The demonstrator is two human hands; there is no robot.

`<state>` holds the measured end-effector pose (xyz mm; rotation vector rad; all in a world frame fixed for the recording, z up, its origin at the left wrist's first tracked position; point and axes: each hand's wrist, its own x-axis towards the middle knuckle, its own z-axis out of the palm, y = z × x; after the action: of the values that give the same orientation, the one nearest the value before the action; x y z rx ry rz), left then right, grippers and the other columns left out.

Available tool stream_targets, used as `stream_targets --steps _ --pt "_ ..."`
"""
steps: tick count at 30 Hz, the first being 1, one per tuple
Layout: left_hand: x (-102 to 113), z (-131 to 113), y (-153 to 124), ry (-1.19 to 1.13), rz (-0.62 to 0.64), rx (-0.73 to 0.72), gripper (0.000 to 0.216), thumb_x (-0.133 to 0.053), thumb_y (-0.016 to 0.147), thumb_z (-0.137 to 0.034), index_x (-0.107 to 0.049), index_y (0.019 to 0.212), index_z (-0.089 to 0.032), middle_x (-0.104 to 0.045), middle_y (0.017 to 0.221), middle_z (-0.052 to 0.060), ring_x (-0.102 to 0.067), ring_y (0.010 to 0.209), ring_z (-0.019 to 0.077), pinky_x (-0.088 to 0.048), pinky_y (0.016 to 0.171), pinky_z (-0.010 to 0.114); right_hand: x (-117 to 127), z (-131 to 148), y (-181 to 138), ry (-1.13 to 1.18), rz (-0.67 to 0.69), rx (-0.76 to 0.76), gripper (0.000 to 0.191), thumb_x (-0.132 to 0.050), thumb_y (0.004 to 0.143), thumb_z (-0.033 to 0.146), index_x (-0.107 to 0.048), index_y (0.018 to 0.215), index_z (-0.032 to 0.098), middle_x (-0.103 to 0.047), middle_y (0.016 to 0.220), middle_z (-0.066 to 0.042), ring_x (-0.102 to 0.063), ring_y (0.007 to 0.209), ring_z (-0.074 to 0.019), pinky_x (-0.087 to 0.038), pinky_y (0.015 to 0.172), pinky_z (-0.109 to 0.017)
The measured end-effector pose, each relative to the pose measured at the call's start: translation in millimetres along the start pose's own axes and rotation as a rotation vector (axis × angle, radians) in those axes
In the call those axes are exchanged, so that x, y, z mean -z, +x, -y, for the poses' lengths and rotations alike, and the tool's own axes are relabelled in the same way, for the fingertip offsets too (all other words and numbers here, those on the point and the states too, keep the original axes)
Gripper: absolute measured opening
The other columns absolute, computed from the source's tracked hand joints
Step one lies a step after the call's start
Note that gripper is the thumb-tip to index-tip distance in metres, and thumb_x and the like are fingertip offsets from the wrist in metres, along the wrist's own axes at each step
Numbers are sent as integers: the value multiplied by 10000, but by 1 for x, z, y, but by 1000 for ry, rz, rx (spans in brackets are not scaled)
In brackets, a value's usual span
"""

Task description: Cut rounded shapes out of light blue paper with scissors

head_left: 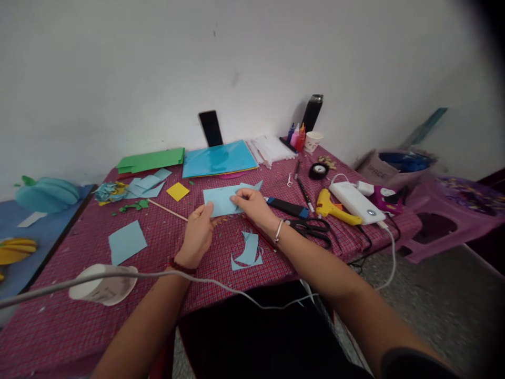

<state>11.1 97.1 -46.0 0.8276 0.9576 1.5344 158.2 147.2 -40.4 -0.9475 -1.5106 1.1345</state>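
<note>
A piece of light blue paper (220,197) is held up between both hands over the table. My left hand (199,231) pinches its lower left part, thumb on the face toward me. The thumb and fingers of my right hand (252,205) close on its right side. Another blue corner sticks out behind the right fingers; whether it belongs to the same sheet I cannot tell. Below the hands lie curved blue paper scraps (248,251). A thin wooden stick (169,210) lies by the left hand. Scissors (310,227) and a blue-black utility knife (287,207) rest beside the right wrist.
A loose blue sheet (127,242) and a tipped paper cup (103,287) lie at left. A yellow glue gun (337,209) and a white power bank (357,202) are at right. A pale cable (158,274) crosses the front. A phone (211,128) leans on the wall.
</note>
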Motion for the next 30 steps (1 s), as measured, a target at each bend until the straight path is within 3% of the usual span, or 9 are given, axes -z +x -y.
stream_targets --steps 10,21,30 --pt "-6 -3 -1 4 -32 7 325 -666 755 -428 -667 893 -134 -734 899 95 -670 930 212 -527 787 310 0 -1 0 -74 -23 52 248 -570 759 333 -458 590 190 -428 588 47 -388 571 -106 -325 551 -233" --pt "-2 1 1 11 -15 -6 260 -696 744 -339 -672 884 -121 -726 896 86 -670 891 208 -541 760 315 0 -1 -1 -73 -22 70 247 -570 756 328 -461 583 190 -419 573 50 -379 555 -103 -324 552 -232" --pt "-4 -7 -1 -110 -86 135 167 -701 741 -248 -646 871 -158 -695 786 5 -631 627 106 -541 569 219 0 -3 -1 -88 -26 98 238 -575 761 316 -475 586 188 -426 574 50 -392 555 -106 -332 559 -236"
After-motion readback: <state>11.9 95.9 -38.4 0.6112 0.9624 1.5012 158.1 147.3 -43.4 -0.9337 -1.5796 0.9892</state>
